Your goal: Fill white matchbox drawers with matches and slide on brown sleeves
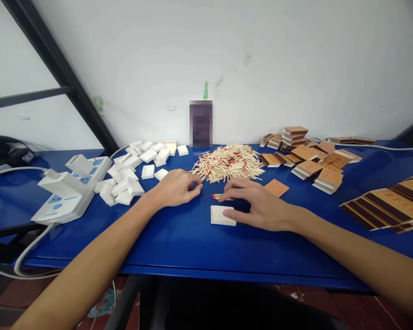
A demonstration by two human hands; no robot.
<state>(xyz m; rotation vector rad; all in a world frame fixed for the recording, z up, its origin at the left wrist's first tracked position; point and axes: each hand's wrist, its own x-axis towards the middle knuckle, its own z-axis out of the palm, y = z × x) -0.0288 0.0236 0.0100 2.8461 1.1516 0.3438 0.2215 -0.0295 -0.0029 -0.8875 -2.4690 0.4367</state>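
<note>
My left hand [177, 187] rests on the blue table [179, 243] with its fingers curled at the near edge of the loose matchstick pile [229, 162]; what it pinches is hidden. My right hand [256, 204] lies flat-curled beside it, the fingertips pressing a small bundle of red-tipped matches [217, 197] against the table and the thumb touching a white inner matchbox tray [222, 215]. A brown matchbox sleeve [277, 187] lies just behind my right hand.
Several white inner trays [131, 176] are heaped at the left. A white power strip [70, 190] with plugs and cables sits at far left. Brown matchboxes [309, 158] are stacked at the right, flat sleeves [388, 206] fanned at far right. A dark blurred object [200, 123] leans on the wall.
</note>
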